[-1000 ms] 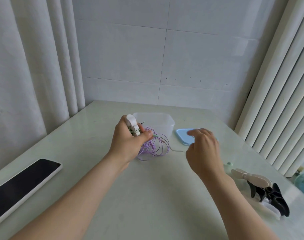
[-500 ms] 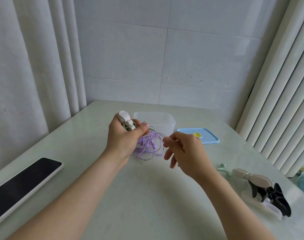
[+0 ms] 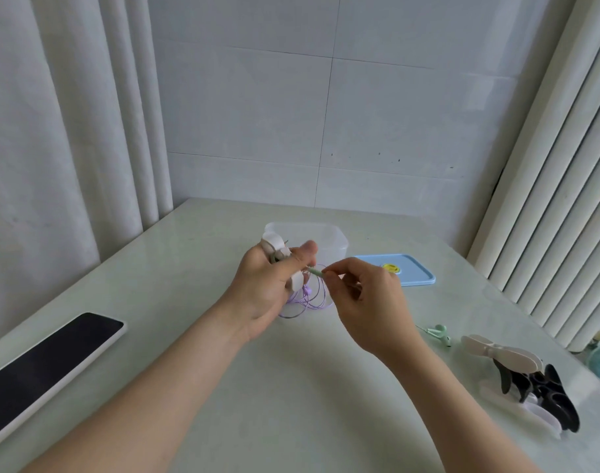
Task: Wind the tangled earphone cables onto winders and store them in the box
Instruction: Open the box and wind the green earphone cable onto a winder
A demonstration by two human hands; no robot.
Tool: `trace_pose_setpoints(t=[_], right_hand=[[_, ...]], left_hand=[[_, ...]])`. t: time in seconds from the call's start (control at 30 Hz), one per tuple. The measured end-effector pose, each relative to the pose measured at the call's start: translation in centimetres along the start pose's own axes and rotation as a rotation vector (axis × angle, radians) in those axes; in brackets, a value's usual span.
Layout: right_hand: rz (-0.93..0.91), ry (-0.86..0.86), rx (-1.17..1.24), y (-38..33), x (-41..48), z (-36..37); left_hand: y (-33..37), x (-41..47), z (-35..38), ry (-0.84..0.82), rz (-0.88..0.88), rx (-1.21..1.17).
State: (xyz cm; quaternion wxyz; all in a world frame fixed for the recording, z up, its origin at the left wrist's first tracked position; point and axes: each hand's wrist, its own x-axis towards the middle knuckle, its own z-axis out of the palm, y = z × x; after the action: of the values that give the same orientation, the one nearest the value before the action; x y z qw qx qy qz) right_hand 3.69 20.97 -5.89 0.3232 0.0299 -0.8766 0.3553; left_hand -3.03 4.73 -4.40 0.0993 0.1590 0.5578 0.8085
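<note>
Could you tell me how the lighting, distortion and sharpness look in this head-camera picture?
Head view: soft, even daylight with faint shadows on the table; wide-angle bending bows the curtain and the ribbed panel at the edges; the hands, left and right, and the purple cable look slightly soft; the phone shows no glare.

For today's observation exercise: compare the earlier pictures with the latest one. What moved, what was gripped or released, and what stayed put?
The right hand moved left from near the blue lid and pinched the green cable beside the left hand. The left hand kept gripping the white winder; box, lid and phone stayed put.
</note>
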Motion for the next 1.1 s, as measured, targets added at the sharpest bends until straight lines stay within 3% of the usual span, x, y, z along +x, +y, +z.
trace_pose_setpoints(t=[0.13, 0.3, 0.53, 0.7, 0.83, 0.93, 1.03, 1.1], right_hand=[[0.019, -0.109, -0.098, -0.1, -0.2, 0.3], [0.025, -0.155, -0.039, -0.3, -0.3, 0.0], [0.056, -0.364, 0.219, -1.4, -0.7, -0.7], [0.116, -0.311, 0.424, -2.0, -0.6, -1.5], [0.114, -0.323, 0.456, -3.0, -0.7, -1.7], [0.133, -0.139, 0.418, -2.7, -0.4, -2.0], [0.143, -0.016, 0.259, -1.6, 0.0, -1.9], [0.149, -0.069, 0.111, -1.2, -0.1, -1.5]], left_hand=[[1.5, -0.2, -0.2, -0.017, -0.198, -0.455], [1.6, -0.8, 0.6, -0.038, -0.15, -0.407], [0.2, -0.4, 0.3, -0.002, 0.015, -0.058], [-0.4, -1.1, 0.2, -0.01, 0.091, 0.336], [-0.3, -1.2, 0.6, -0.01, 0.022, 0.205], [0.0, -0.7, 0.4, -0.011, -0.029, 0.031], [0.2, -0.3, 0.2, -0.002, -0.085, -0.186], [0.3, -0.2, 0.3, 0.005, -0.119, -0.265]])
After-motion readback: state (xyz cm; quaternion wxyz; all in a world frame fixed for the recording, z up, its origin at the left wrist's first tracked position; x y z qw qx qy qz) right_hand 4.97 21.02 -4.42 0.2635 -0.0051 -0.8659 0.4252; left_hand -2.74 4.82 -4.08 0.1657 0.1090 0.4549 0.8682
